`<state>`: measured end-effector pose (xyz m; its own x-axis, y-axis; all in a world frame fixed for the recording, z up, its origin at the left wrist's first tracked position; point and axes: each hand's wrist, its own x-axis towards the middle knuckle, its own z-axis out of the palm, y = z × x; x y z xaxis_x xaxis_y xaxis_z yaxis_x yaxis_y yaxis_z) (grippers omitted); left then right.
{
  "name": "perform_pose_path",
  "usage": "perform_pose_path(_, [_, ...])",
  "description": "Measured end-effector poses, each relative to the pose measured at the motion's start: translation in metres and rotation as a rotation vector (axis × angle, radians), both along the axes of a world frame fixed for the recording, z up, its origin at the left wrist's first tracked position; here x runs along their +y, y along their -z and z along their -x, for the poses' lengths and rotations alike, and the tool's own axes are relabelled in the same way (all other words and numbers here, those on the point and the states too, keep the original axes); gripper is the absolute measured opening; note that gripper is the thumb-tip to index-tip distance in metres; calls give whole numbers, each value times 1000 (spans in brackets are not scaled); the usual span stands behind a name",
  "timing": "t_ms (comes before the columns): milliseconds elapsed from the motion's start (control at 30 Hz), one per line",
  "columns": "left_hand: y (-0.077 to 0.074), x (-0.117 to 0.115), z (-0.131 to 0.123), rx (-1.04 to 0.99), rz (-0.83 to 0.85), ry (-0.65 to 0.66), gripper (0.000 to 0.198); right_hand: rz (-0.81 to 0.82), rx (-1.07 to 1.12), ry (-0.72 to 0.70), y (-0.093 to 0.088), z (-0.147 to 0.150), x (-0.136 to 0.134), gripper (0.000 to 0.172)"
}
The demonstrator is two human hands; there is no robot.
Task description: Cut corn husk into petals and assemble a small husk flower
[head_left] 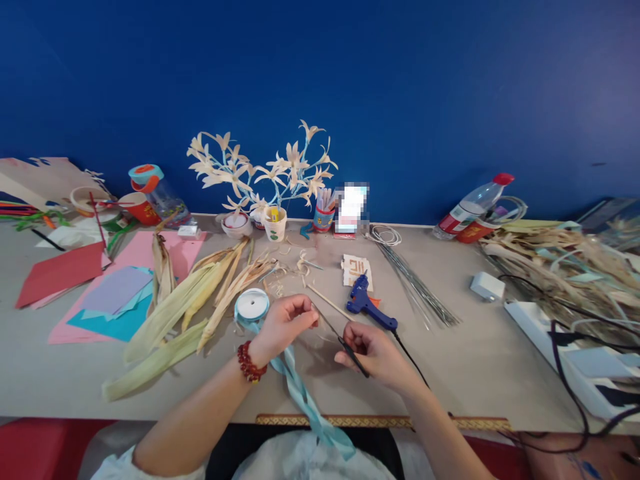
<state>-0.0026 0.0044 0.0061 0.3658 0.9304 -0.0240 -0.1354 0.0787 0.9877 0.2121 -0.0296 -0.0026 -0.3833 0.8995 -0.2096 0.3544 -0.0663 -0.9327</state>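
My right hand point(367, 350) is closed around a slim dark tool with a black handle point(354, 358); its exact kind does not show. The tool's thin shaft point(327, 321) slants up-left to the fingertips of my left hand point(287, 323). Those fingers are pinched together, and anything between them is too small to make out. Just behind my left hand lies a white spool point(253, 305) of light blue ribbon. A twisted length of ribbon point(305, 393) runs under my left wrist and over the table's front edge. Beyond my right hand rests a blue glue gun point(370, 303).
Dried corn husks point(175, 313) and coloured paper point(115, 293) spread to the left. Husk flowers in a cup point(275, 225) stand at the back. Thin wires point(417, 283) lie right of the glue gun, with a power strip point(543, 340) and cables farther right.
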Motion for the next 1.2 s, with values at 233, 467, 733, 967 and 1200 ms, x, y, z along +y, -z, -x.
perform_pose_path(233, [-4,0,0,28,0,16,22,-5,8,19,1,-4,1,48])
perform_pose_path(467, [-2,-1,0,45,-27,26,18,-12,299,282,-2,15,5,39])
perform_pose_path(733, [-3,-4,-4,367,-377,17,14,-110,318,300,-14,41,23,34])
perform_pose_path(967, [-3,-5,-6,452,-465,35,7,-194,156,286,-11,40,24,28])
perform_pose_path(1200, [0,-3,-4,314,-323,-25,8,-173,267,371,-12,39,24,31])
